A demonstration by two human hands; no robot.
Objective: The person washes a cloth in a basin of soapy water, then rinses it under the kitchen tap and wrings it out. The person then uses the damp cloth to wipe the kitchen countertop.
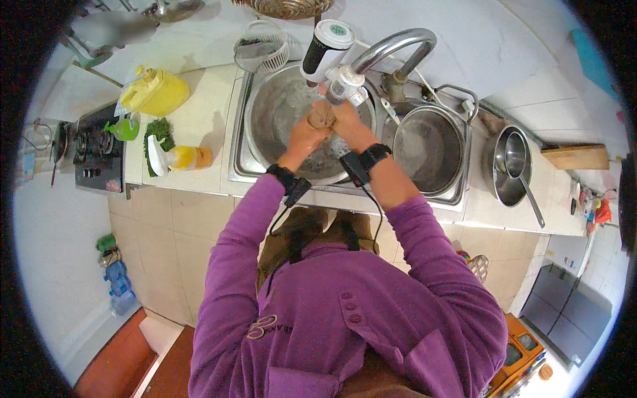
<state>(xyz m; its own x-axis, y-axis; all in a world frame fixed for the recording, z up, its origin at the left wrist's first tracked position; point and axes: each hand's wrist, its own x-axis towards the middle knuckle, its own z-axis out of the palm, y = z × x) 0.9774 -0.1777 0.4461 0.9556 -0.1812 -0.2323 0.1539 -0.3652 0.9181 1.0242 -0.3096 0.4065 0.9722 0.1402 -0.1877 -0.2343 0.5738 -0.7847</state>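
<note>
Under the faucet head [343, 84], a round brown object [321, 117] is held between my two hands; what it is I cannot make out. My left hand [304, 137] grips it from the left and below. From the right, my right hand [348, 124] closes around it, with its fingers partly hidden behind the object and the faucet. Both hands are over a large metal basin [264, 129] holding water, which looks churned and bubbly. The basin sits in the left bowl of a stainless steel sink [238, 159].
A metal pot [428, 149] stands in the sink's right part. Further right are a pan with a ladle [512, 164] and a wooden board [577, 156]. Leftward stand a spray bottle [184, 158], green leaves [158, 130], a yellow jug [157, 92] and a gas stove [97, 149].
</note>
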